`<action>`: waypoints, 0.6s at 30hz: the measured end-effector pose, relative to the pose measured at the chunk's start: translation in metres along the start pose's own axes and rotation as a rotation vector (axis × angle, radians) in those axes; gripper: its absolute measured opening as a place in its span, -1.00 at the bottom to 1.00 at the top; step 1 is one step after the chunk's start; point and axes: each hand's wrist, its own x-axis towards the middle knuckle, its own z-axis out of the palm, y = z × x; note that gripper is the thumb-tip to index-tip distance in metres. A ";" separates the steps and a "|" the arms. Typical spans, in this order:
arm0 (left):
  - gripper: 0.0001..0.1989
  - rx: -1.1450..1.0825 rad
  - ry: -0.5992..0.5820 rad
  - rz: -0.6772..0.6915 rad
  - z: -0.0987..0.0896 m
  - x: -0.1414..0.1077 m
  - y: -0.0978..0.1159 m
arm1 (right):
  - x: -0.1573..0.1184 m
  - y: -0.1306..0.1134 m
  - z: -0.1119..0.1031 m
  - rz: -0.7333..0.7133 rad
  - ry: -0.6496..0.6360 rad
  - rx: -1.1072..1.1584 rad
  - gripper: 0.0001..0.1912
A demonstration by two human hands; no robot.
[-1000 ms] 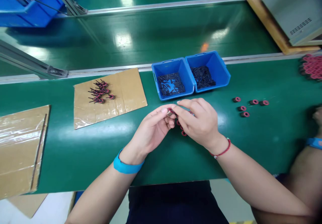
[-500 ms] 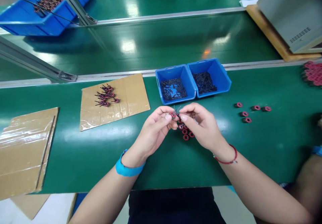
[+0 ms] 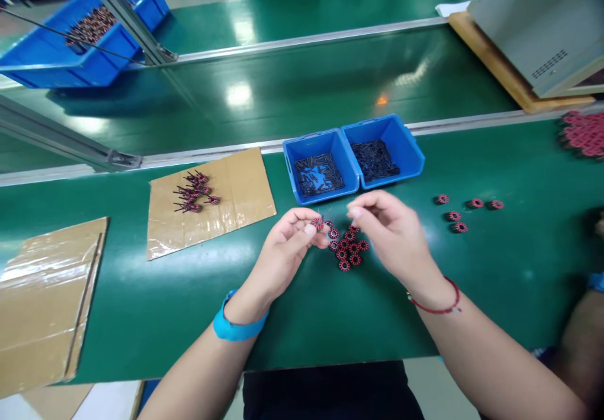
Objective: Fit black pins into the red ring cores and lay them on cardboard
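My left hand (image 3: 292, 240) pinches a small red-and-black wound stator (image 3: 318, 224) between thumb and fingers, and thin wires stick up from it. To the right, my right hand (image 3: 389, 231) is apart from that stator. Its thumb and forefinger tips are pressed together; whatever they hold, if anything, is too small to make out. A cluster of similar stators (image 3: 348, 249) lies on the green bench between and below the hands. Just beyond them stand a blue bin (image 3: 289, 171) of short black tubes and a second blue bin (image 3: 415, 155) of black tubes.
Left, a cardboard sheet (image 3: 236, 199) carries stators with black tubes on their leads. Another cardboard sheet (image 3: 42, 294) lies further left. Several loose stators (image 3: 453, 216) and a red pile (image 3: 585, 133) are on the right. A co-worker's arm (image 3: 582, 325) shows at the right edge.
My right hand has drawn away to the right from the stator in my left hand, uncovering more of the cluster. The view has shifted slightly.
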 end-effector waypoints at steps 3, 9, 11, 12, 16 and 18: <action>-0.83 -0.041 -0.058 -0.045 0.003 -0.001 0.000 | 0.001 0.001 0.005 0.180 -0.200 0.118 -0.89; -0.82 -0.097 -0.055 -0.066 0.004 -0.001 -0.003 | -0.004 -0.007 0.000 -0.126 -0.015 -0.077 -0.86; -0.82 -0.131 -0.059 -0.090 0.004 0.000 -0.003 | -0.004 -0.006 -0.003 -0.207 0.102 -0.088 -0.88; -0.81 -0.153 -0.074 -0.100 0.004 -0.001 -0.003 | -0.003 -0.005 -0.004 -0.185 0.099 -0.077 -0.89; -0.79 -0.219 -0.133 -0.128 0.006 -0.002 -0.003 | -0.004 -0.002 0.001 0.033 -0.167 -0.019 -0.90; -0.79 -0.224 -0.149 -0.133 0.006 -0.003 -0.003 | -0.007 -0.003 0.004 0.007 -0.241 -0.013 -0.82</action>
